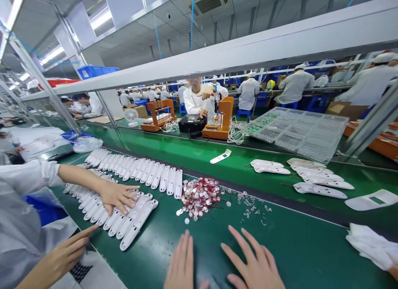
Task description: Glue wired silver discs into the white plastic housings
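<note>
Resting flat with fingers spread and holding nothing, the left hand (180, 264) and the right hand (253, 264) are lying palm-down on the green mat (311, 247) at the bottom of the view. Nearest to them, just ahead of the fingertips, is sitting a heap of small round discs with red wires (199, 195), with loose tiny bits (251, 204) scattered to its right. These discs are looking light, thin and easily tangled by their leads; a pinch at the rim of one disc, rather than a tug on a wire, is probably the safer hold. Further left, rows of white plastic shells (137, 177) are lying side by side, overlapping; they are appearing stiff, smooth and light, best taken by the long edges. A co-worker's hand (116, 195) is pressing down on the nearer row, and their other hand (66, 251) is hovering beside it, fingers loosely extended. Beyond, more white shells (317, 185) are lying on the conveyor belt (192, 156), and a clear compartment tray (298, 131) is standing tilted behind.
</note>
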Tool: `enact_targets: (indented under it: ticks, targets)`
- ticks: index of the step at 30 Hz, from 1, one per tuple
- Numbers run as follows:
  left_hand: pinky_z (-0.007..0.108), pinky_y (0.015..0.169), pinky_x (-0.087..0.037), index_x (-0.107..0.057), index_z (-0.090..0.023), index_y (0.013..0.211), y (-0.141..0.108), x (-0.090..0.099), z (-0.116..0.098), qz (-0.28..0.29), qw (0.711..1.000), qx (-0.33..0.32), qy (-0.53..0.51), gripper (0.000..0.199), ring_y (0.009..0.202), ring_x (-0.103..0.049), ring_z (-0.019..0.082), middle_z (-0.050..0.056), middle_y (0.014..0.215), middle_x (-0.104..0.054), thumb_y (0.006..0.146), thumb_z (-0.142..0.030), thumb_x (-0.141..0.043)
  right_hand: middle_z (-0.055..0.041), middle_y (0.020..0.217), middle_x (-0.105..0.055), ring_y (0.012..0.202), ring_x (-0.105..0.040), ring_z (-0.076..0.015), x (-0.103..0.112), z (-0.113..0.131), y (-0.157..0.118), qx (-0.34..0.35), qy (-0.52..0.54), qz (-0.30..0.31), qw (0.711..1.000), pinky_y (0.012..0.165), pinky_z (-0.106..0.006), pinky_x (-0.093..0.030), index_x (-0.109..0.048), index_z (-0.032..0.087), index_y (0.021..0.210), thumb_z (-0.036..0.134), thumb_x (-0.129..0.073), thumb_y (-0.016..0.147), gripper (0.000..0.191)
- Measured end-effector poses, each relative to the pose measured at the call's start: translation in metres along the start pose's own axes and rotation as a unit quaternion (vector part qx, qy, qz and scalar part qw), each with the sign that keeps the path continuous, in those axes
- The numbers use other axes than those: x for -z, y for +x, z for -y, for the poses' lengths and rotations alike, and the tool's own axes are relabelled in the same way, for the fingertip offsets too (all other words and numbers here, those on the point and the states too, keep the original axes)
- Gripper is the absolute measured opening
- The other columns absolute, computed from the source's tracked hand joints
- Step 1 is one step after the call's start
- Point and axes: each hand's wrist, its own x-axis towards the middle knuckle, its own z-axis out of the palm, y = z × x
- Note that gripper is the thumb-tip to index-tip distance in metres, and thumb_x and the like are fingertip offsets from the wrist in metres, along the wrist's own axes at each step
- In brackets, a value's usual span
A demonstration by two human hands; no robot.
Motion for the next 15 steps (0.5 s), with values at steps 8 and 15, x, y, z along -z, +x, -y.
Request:
enact_targets:
  ticks: [8, 15]
  targets:
    - [0.047, 0.089, -0.045, -0.044, -0.012, 0.13, 0.037, -0.02, 0.055, -0.011, 0.969, 0.05, 0.241, 0.049, 0.121, -0.044, 0.029, 0.012, 0.138, -0.039, 0.088, -0.036, -0.037, 0.0031, 0.131, -0.049, 0.127, -0.033, -0.0294, -0.013, 0.012, 0.088, 0.01, 0.236, 0.254, 0.938, 0.098, -0.055, -0.033, -0.044, 0.031, 0.128, 0.04, -0.032, 0.093, 0.038]
    - [0.048, 0.087, -0.043, -0.055, -0.01, 0.119, 0.081, -0.04, 0.035, -0.024, 0.976, 0.106, 0.187, 0.04, 0.113, -0.05, 0.03, 0.016, 0.131, -0.047, 0.086, -0.024, -0.037, 0.0013, 0.123, -0.055, 0.121, -0.039, -0.0261, -0.007, 0.0, 0.096, -0.047, 0.252, 0.208, 0.944, 0.098, -0.048, -0.036, -0.05, 0.029, 0.12, 0.035, -0.038, 0.091, 0.032]
